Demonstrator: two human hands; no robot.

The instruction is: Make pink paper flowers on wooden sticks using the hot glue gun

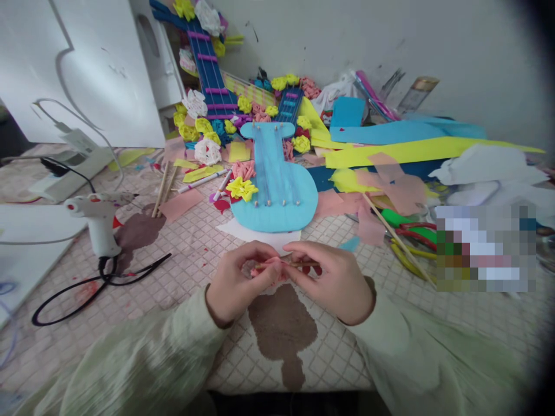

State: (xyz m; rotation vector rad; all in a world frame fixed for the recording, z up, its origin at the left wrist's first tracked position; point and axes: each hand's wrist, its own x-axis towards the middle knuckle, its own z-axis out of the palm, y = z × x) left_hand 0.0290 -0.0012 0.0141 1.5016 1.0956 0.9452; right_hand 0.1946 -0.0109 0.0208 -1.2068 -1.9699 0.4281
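My left hand (248, 279) is closed on a small piece of pink crepe paper (269, 274) wrapped around a thin wooden stick. The stick (302, 264) runs sideways between both hands, and my right hand (328, 278) pinches it and the paper's edge. Just beyond my fingers lies a light blue paper guitar (284, 185) with strings and small pegs. A yellow paper flower (241, 189) sits at its left side, close to a pink crumpled one (243, 169).
To the left stand a white glue gun (99, 222) with a looped black cord and a power strip (65, 173). At the back are dark blue paper guitars (208, 69) among paper flowers. Yellow crepe strips (403, 151), pliers (410, 260) and a stick (396, 237) lie right.
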